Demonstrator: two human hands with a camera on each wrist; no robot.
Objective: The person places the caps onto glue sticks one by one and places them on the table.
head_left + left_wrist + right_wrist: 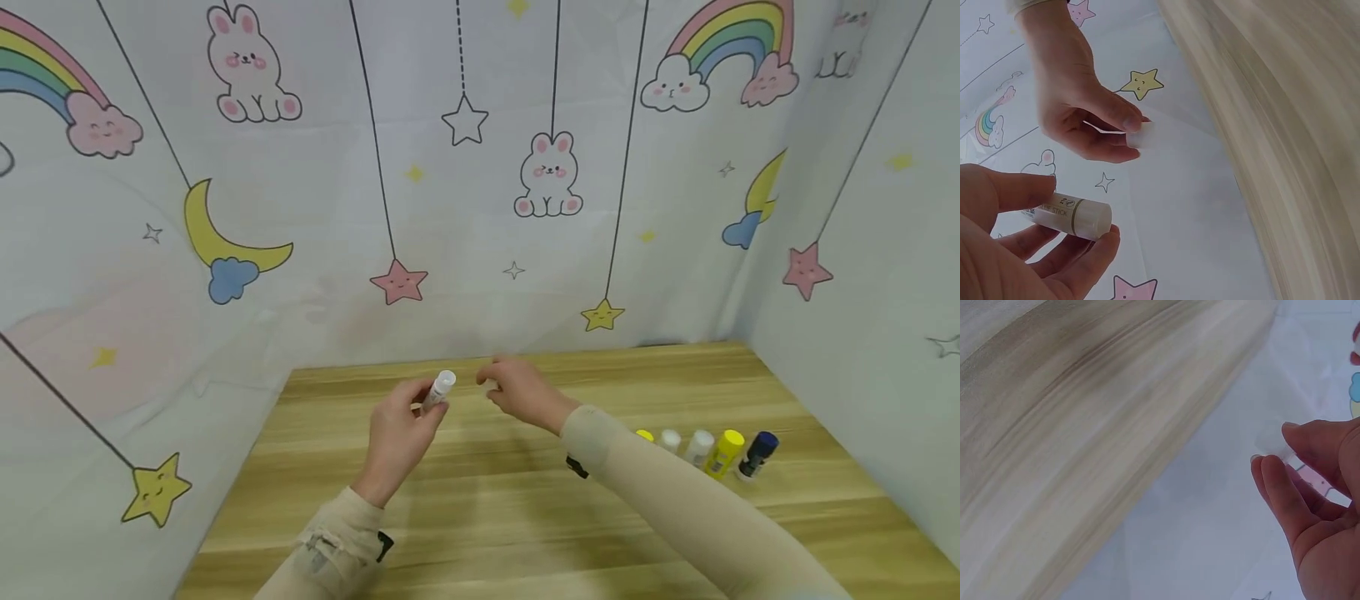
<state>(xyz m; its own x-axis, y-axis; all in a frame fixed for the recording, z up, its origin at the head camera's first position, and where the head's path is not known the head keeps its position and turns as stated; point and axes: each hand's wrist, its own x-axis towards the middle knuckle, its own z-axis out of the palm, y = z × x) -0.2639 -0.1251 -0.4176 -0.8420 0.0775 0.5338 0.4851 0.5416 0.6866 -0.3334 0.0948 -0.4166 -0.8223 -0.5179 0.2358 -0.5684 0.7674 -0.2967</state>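
My left hand (397, 435) grips a white glue stick (438, 392) by its body, tilted, above the left-middle of the table. In the left wrist view the words on the glue stick (1063, 215) show, with the thumb on one side and the fingers on the other. To the right of it, apart, my right hand (527, 393) pinches a small whitish, translucent cap (1142, 135) between thumb and fingertips. That cap (1272, 440) looks faint against the white cloth in the right wrist view.
On the wooden table (480, 517), several stick-shaped tubes stand upright at the right: a yellow one (724, 454), a dark blue one (759, 454) and whitish ones (699, 447), partly behind the right sleeve (667, 483). White printed cloth (315, 208) walls the back and sides.
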